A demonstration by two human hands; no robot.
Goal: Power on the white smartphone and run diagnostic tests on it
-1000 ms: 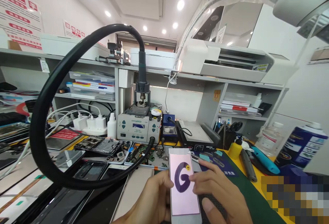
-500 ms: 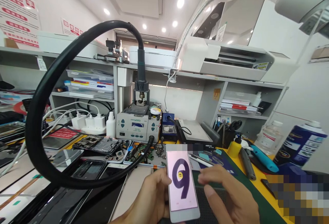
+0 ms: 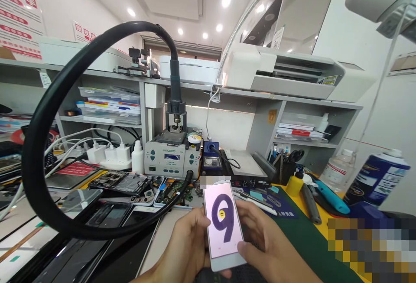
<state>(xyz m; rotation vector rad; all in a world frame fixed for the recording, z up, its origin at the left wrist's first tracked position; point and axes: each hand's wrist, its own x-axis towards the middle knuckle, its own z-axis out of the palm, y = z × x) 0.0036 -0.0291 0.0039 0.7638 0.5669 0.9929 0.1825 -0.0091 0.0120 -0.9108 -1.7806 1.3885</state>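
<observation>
A white smartphone (image 3: 222, 226) is held upright low in the middle of the head view. Its lit pink screen shows a large dark purple "9" shape with a small yellow dot. My left hand (image 3: 182, 250) grips the phone's left edge from behind. My right hand (image 3: 269, 248) wraps its right edge, the thumb resting on the lower right of the screen. Both hands hover above a dark green mat (image 3: 305, 239).
A thick black hose (image 3: 42, 144) loops from the hot-air station (image 3: 170, 157) across the left. Opened phones and boards (image 3: 130, 185) lie behind it. Tweezers, a yellow bottle (image 3: 294, 183), a blue tool (image 3: 329, 196) and a spray can (image 3: 377, 179) stand right. Shelves and a printer (image 3: 292, 75) rise behind.
The screen shape changed from a "G" to a "9". My right hand lifted off the screen, then closed on the phone's right edge. The phone shifted slightly left and nearer.
</observation>
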